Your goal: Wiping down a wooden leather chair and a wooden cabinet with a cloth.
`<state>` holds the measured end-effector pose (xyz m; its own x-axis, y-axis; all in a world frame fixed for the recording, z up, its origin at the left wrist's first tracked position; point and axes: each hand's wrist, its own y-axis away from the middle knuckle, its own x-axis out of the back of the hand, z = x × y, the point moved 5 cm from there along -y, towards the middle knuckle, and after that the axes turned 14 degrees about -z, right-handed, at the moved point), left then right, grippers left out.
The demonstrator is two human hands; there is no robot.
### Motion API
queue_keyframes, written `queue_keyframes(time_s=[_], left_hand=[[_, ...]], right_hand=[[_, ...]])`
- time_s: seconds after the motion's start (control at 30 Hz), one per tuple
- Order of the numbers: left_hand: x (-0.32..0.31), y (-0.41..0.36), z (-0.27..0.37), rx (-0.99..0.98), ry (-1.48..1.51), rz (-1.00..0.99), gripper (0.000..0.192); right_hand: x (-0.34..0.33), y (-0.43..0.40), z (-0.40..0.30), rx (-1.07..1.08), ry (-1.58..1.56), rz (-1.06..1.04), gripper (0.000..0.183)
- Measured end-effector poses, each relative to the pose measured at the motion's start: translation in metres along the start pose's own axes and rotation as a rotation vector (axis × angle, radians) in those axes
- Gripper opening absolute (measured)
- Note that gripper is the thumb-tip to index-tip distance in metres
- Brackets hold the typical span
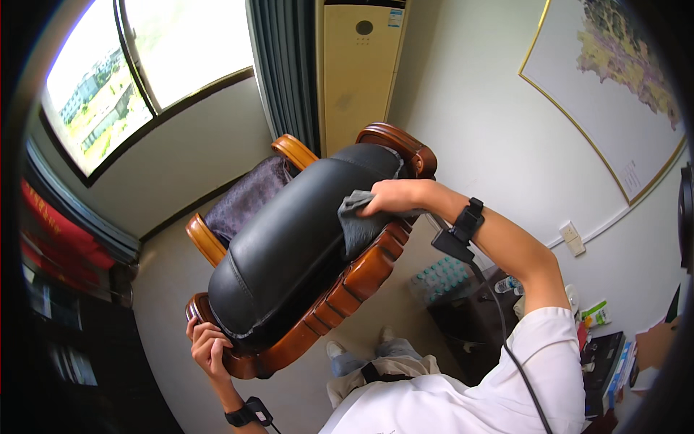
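Before me stands a chair with a padded black leather seat or back [287, 228] and a carved, glossy wooden frame [331, 309]. My right hand [398, 196] grips a crumpled grey cloth [360, 230], which lies against the black leather and hangs toward the carved wooden edge. At the chair's lower left corner, my left hand [209, 347] has its fingers curled over the wooden armrest end [199, 307]. Another wooden armrest [398, 142] shows at the far upper right of the chair. Both wrists wear black straps with small devices.
Behind the chair is another seat with purple patterned upholstery [252, 198] and wooden arms. A floor-standing air conditioner [360, 76] is by the curtain [287, 70]. To the right, a pack of bottles [442, 276] sits beside a dark cabinet [461, 325]. A cable [504, 325] hangs along my right arm.
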<state>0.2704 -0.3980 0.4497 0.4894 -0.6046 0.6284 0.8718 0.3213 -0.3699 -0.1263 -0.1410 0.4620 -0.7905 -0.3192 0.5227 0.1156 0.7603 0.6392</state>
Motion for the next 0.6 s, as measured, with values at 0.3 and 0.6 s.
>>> queue_keyframes(time_s=[0.3,0.6], left_hand=[[-0.001,0.005,0.010,0.051,-0.139,-0.003,0.025],[-0.038,-0.013,0.039,0.054,-0.221,-0.053,0.026]], right_hand=[[0.042,0.031,0.097,0.041,-0.894,0.086,0.056],[-0.052,0.130,0.151,1.212,-1.645,1.041,0.060]])
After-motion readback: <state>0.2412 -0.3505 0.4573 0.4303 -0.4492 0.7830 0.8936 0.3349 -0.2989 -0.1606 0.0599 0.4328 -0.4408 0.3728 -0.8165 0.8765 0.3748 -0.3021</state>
